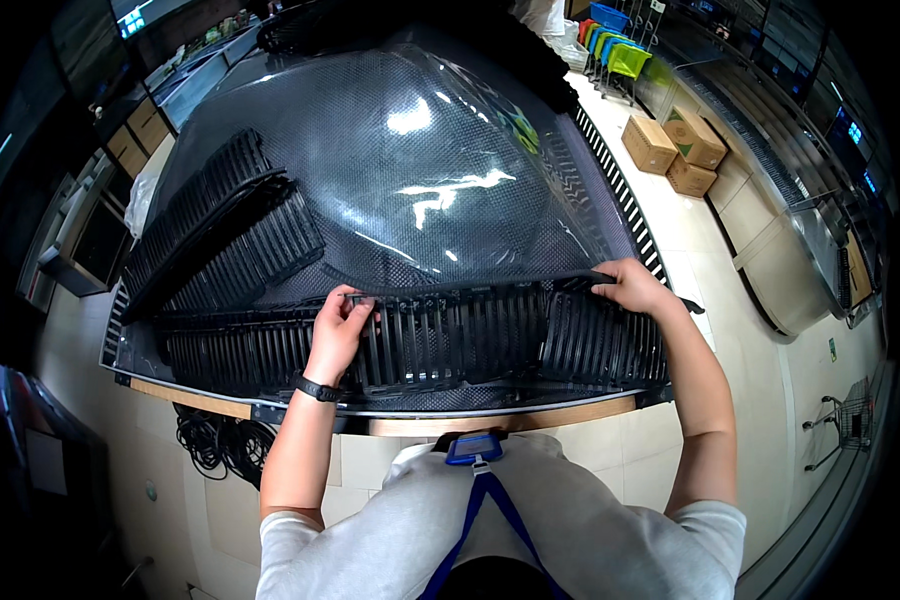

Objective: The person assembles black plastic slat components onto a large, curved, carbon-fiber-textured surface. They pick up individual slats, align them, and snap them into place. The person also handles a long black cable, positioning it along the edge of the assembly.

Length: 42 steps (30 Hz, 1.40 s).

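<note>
A long thin black strip [475,284] stretches sideways above a row of black slatted plastic panels [450,345], which lie along the near edge of a display table. My right hand [632,287] is closed around the strip's right part, and its end sticks out beyond the hand. Near the strip's left part, my left hand [340,328] pinches with thumb and fingers; it seems to hold the strip, partly hidden by the fingers. Just beyond, a clear plastic sheet [370,190] covers the dark mesh mat [290,385]. More slatted panels [225,225] lie piled at the left.
Cardboard boxes [673,150] stand on the floor at the right, before a long curved counter [785,260]. Coiled black cables [220,440] hang below the table's near left. Coloured baskets [615,50] stand at the far right, and a shopping cart [852,422] at the right.
</note>
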Each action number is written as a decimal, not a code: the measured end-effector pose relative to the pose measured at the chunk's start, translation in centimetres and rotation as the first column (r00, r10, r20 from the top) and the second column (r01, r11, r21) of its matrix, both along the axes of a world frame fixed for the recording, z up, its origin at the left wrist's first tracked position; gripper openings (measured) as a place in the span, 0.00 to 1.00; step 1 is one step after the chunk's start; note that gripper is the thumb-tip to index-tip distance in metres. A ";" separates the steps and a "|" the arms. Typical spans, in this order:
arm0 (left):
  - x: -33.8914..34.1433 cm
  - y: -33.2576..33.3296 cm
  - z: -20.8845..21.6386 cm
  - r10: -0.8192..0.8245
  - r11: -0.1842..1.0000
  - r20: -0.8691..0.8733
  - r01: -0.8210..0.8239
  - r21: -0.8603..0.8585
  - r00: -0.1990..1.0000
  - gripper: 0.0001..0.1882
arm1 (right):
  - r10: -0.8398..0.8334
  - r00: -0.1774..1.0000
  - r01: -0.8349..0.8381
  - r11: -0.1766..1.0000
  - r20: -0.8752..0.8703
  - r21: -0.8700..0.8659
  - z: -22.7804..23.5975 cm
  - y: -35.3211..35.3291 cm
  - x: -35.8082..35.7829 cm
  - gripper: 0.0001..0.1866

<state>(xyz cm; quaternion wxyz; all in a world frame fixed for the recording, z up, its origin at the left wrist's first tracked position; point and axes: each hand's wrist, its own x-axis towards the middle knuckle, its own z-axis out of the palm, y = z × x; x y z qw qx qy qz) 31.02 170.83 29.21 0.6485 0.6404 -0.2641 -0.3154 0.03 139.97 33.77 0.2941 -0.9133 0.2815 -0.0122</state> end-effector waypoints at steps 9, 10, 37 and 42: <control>-0.7 0.5 -0.8 -0.107 0.993 0.633 0.051 0.106 0.766 0.09 | 0.212 0.970 -0.236 0.941 -0.123 -0.243 -1.4 3.2 3.5 0.22; -0.7 0.3 -1.0 -0.113 0.993 0.648 0.057 0.108 0.753 0.09 | 0.273 0.962 -0.268 0.946 0.003 -0.184 -1.7 4.4 5.0 0.23; -2.6 -2.0 -3.3 -0.320 0.947 0.932 0.047 0.317 0.171 0.08 | -0.599 -0.274 -0.192 0.801 0.752 0.567 6.8 2.2 2.8 0.15; -3.5 -3.1 -3.3 -0.387 0.921 0.915 -0.013 0.390 0.114 0.08 | -0.490 -0.249 -0.173 0.871 0.836 0.459 9.3 2.2 0.2 0.15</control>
